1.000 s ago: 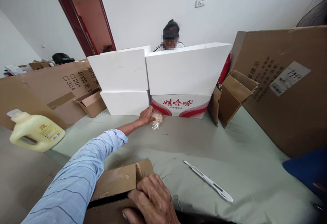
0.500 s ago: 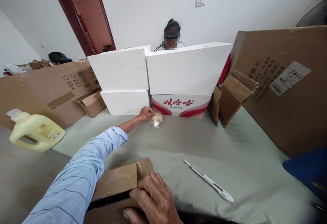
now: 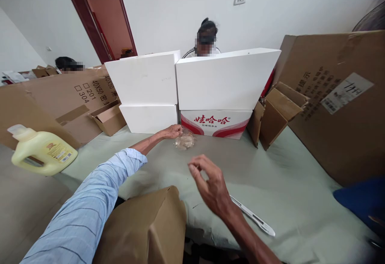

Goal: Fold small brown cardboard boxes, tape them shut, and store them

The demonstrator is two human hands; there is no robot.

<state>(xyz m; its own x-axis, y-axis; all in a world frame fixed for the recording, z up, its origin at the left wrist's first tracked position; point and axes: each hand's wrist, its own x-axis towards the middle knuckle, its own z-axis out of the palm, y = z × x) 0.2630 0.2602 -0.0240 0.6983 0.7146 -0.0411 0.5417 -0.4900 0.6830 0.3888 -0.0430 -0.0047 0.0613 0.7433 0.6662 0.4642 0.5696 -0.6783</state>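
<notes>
My left hand (image 3: 173, 131) is stretched out to the far side of the table, its fingers closed on the edge of a small clear plastic bag (image 3: 185, 140). What lies inside the bag is pale and too small to make out. My right hand (image 3: 210, 181) hangs over the table, nearer to me than the bag, with its fingers loosely bent, a gap beside the thumb and nothing in it. Close to my body stands a brown cardboard box (image 3: 141, 224), touched by neither hand. A white craft knife (image 3: 255, 218) lies partly behind my right forearm.
White boxes (image 3: 225, 79) are stacked along the back, one with red lettering. Small open cartons (image 3: 278, 107) stand beside them. Large cardboard sheets (image 3: 331, 115) flank the table (image 3: 288, 183). A yellow jug (image 3: 45, 151) stands at left. Another person (image 3: 206, 39) sits behind the boxes.
My right hand has let go of the cardboard box and moved forward toward the plastic bag. The box has turned or tipped, and its open slot no longer shows. My left hand stays at the bag.
</notes>
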